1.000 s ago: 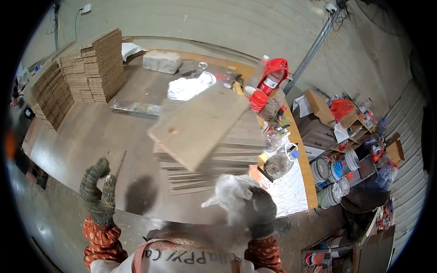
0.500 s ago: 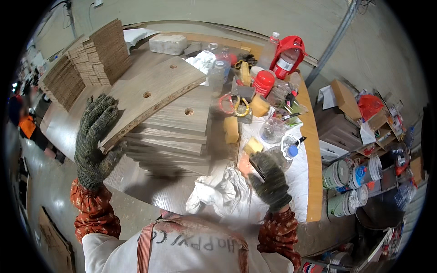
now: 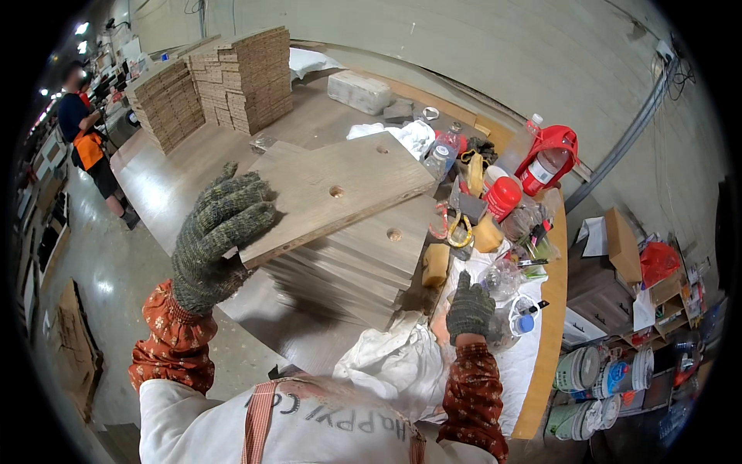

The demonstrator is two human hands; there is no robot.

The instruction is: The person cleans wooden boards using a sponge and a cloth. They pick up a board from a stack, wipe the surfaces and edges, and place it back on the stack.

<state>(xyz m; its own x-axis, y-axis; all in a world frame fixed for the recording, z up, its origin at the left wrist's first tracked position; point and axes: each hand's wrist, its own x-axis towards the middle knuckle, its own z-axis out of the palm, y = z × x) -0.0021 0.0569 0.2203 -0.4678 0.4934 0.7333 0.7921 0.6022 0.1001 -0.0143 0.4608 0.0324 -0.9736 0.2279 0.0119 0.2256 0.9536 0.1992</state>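
My left hand [image 3: 222, 236], in a dark green knit glove, grips the near left corner of a wood-grain board [image 3: 352, 182]. Its fingers lie on the top face, with the thumb out of sight below. Two round holes show in this board, which lies askew over a stack of similar boards [image 3: 348, 282]. My right hand [image 3: 470, 309], gloved alike, is low over the white cloth at the table's right side. The fingers point away from me and look drawn together; what lies beneath them is hidden. Left of it is a yellow sponge [image 3: 435, 265].
Tall stacks of raw-edged boards [image 3: 251, 81] stand at the back left. Bottles, a red-lidded jar [image 3: 502, 197], scissors [image 3: 460, 228] and sponges clutter the right. A crumpled white cloth [image 3: 390, 356] lies near me. Another person [image 3: 89, 139] stands far left; buckets [image 3: 580, 370] sit right.
The view has swung left, shifting the scene rightward. My left hand's fingers have moved onto the board's top face. My right hand has moved forward, over where a small yellow sponge lay.
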